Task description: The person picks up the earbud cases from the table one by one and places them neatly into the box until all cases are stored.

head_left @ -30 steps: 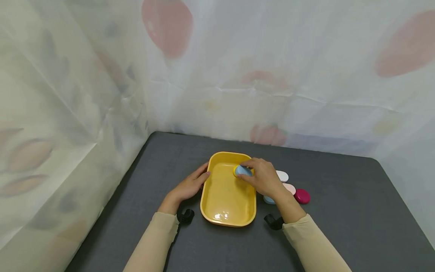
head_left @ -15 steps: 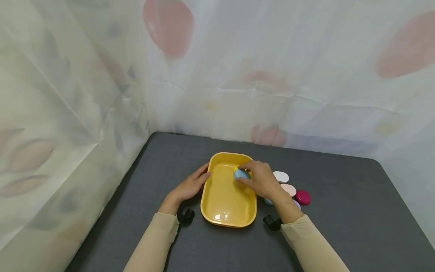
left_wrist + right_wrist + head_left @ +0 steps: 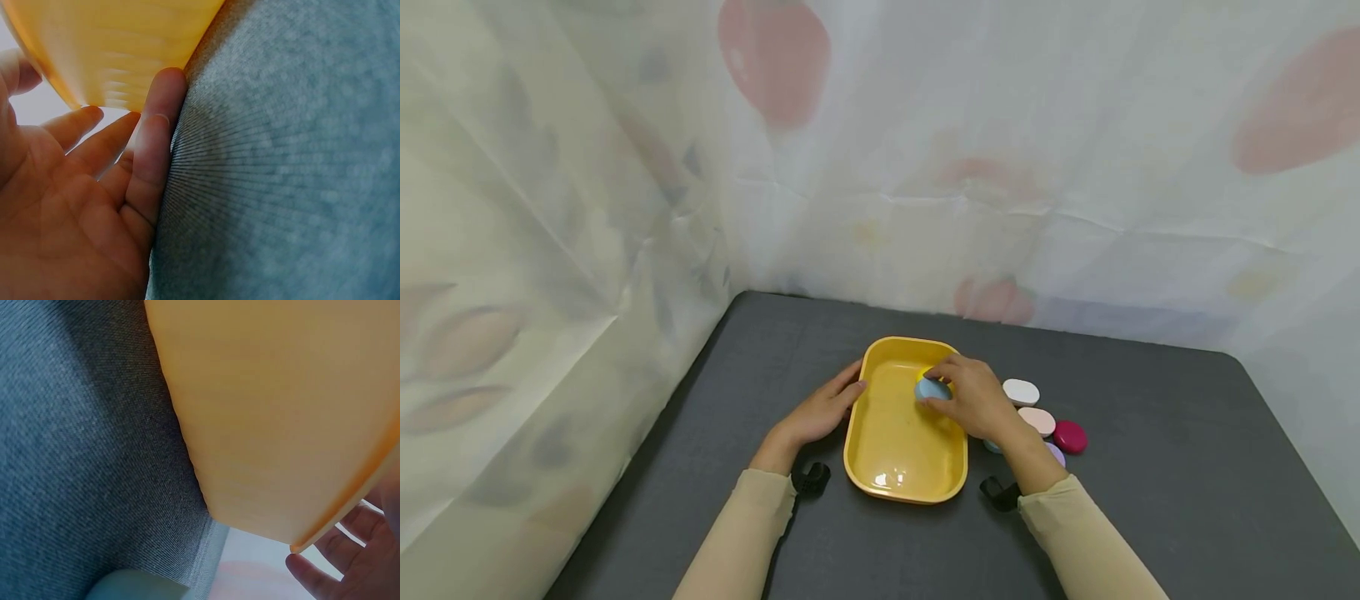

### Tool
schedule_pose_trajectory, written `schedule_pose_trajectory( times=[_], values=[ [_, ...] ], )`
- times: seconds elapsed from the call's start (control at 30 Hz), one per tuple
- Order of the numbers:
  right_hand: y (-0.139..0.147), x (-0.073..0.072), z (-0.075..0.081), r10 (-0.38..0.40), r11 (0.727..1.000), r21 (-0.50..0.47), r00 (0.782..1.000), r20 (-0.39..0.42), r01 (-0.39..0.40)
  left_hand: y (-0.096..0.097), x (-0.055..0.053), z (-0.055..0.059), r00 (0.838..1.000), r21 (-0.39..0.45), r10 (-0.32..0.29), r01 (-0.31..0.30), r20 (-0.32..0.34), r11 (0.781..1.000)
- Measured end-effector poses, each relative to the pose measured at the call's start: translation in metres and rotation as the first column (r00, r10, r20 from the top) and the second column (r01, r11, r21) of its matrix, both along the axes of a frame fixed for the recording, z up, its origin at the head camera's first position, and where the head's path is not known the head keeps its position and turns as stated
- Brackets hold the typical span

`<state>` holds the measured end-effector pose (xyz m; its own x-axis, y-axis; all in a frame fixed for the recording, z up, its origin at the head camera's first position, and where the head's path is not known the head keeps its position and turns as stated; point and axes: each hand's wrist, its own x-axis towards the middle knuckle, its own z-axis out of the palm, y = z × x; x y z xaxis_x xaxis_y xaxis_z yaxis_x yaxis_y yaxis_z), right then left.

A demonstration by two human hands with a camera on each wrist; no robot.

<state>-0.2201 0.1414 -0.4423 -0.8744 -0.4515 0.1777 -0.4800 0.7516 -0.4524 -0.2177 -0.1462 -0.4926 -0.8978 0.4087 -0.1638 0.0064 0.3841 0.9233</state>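
A yellow rectangular tray [image 3: 904, 467] lies lengthwise before me on the dark table. My left hand [image 3: 816, 413] holds its left side, thumb at the rim and fingers along the outer wall; in the left wrist view, those fingertips [image 3: 167, 87] touch the wall. Inside the tray's far right part, my right hand [image 3: 976, 402] pinches a small light-blue rounded piece [image 3: 931, 389] between thumb and fingers. A bright yellow edge [image 3: 922, 375] shows just behind it. In the right wrist view, the tray wall [image 3: 269, 425] hides the pinched piece, and several fingers [image 3: 340, 550] show past the rim.
Right of the tray lie small rounded pieces: white [image 3: 1021, 392], pale pink [image 3: 1037, 421], dark red [image 3: 1070, 437], lilac [image 3: 1056, 453] and light blue [image 3: 992, 446], partly behind my right wrist. A patterned curtain [image 3: 880, 233] stands behind the table.
The light-blue piece in my right hand has tilted and shifted slightly toward me. My right wrist has moved a little left, uncovering more of the white, pink and lilac pieces. My left hand stays put.
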Motion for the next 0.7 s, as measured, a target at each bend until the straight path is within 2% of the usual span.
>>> schedule_pose_trajectory(
  times=[0.7],
  values=[
    [-0.0043, 0.0026, -0.0067, -0.004, 0.996, 0.089, 0.999, 0.036, 0.001, 0.0001, 0.0034, -0.0003, 1.0, -0.008, -0.006, 0.006, -0.007, 1.0]
  ],
)
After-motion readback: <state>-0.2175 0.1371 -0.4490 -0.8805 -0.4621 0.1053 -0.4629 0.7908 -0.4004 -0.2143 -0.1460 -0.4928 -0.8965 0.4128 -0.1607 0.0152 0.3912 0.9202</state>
